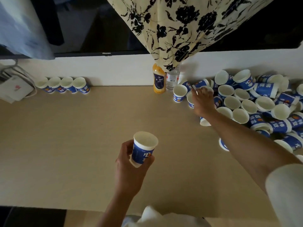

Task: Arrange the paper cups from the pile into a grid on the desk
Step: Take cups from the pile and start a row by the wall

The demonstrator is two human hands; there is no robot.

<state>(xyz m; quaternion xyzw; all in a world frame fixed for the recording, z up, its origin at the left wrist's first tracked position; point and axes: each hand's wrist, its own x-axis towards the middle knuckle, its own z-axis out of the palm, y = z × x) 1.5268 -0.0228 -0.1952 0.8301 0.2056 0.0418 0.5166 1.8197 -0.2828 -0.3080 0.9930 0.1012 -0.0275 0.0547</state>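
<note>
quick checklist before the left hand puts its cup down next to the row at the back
1. Left hand grips the held cup, mouth up: ok.
2. Row of four cups stands upright along the back wall, side by side: ok.
3. Bare desk right beside the row's last cup: ok.
4. Row's line free all the way right: not ok, the orange bottle stands against the wall further along.
5. Right hand has a cup from the pile: cannot tell, its fingers are blurred over the cups.
</note>
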